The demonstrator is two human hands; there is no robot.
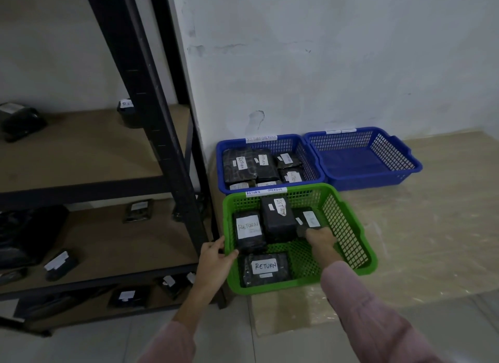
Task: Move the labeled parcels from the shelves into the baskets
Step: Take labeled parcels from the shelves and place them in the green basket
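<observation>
The right hand [320, 238] is down inside the green plastic basket [351, 227], low in the middle of the frame. Its fingers are curled round the near end of a small black wrapped parcel with a white label [310, 219]. This parcel lies by the basket's right wall and looks like it is just being put down. The left hand [216, 254] holds the basket's left rim, with the thumb inside and the fingers outside.

Three more black parcels [247, 229] already lie in the green basket. Behind it, the blue plastic basket on the left [313, 160] is nearly full of parcels with labels. The blue basket on the right [364, 160] has nothing in it.

So a good part of the job looks done, but not all of it. On the black metal shelves with brown boards [94, 152], at the left of the frame, more labeled parcels [60, 264] wait. Some sit on the upper board, some in the middle and some at the bottom. They have to go into the baskets too.
</observation>
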